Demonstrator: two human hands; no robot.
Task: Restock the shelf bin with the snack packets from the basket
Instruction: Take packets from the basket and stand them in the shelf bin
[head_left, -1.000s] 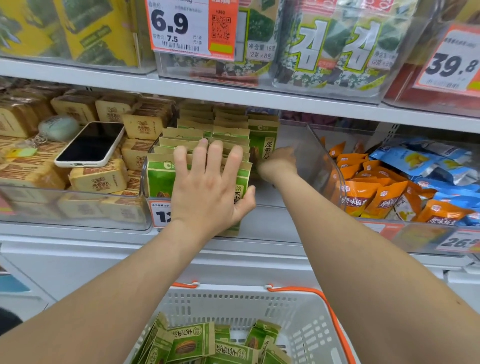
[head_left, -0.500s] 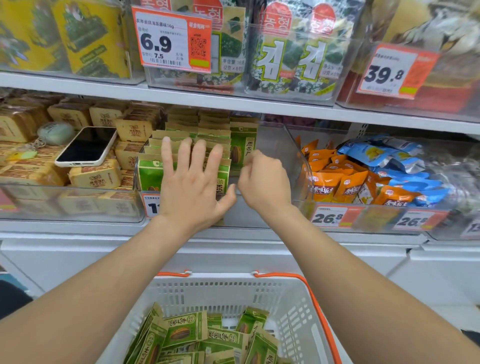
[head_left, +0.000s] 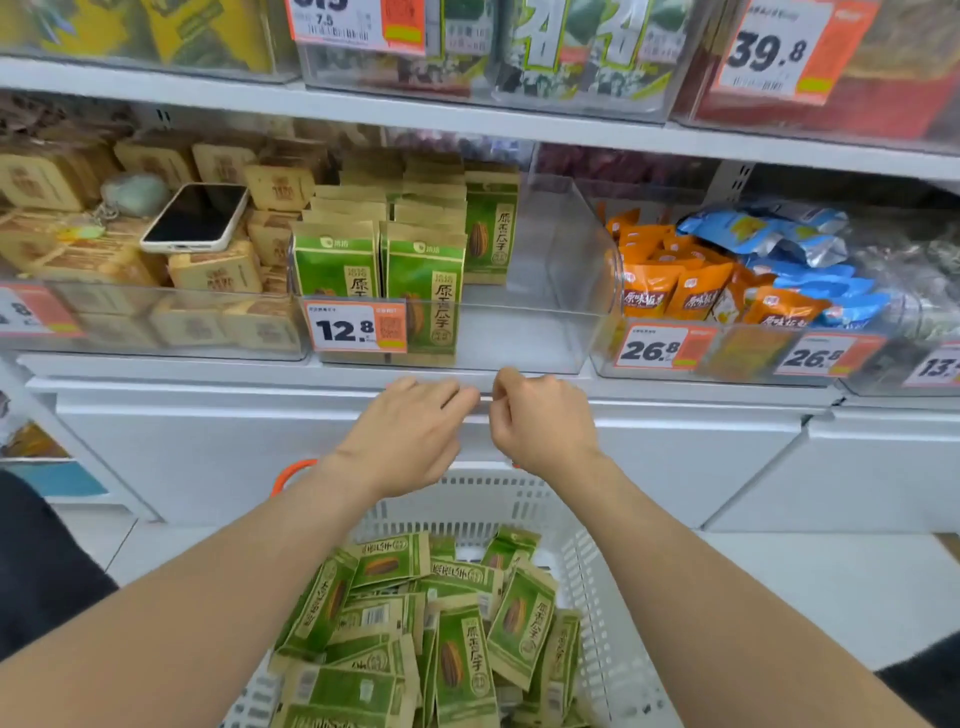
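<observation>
A clear shelf bin (head_left: 566, 270) holds upright rows of green snack packets (head_left: 426, 280) on its left side, and its right part is bare. Below, a white basket (head_left: 602, 582) with orange handles holds several loose green packets (head_left: 462, 639). My left hand (head_left: 410, 436) hangs below the bin's front edge with fingers loosely curled and nothing in it. My right hand (head_left: 540, 415) is beside it, fingers curled, also holding nothing. Both hands are above the basket's far rim.
A phone (head_left: 197, 218) lies on tan packets in the bin to the left. Orange and blue packets (head_left: 727, 275) fill the bin to the right. An orange price tag (head_left: 356, 326) hangs on the bin front. Another shelf sits close above.
Both hands have come out of the bin and dropped below its front edge. The left hand no longer presses on the packet rows. The camera has tilted down.
</observation>
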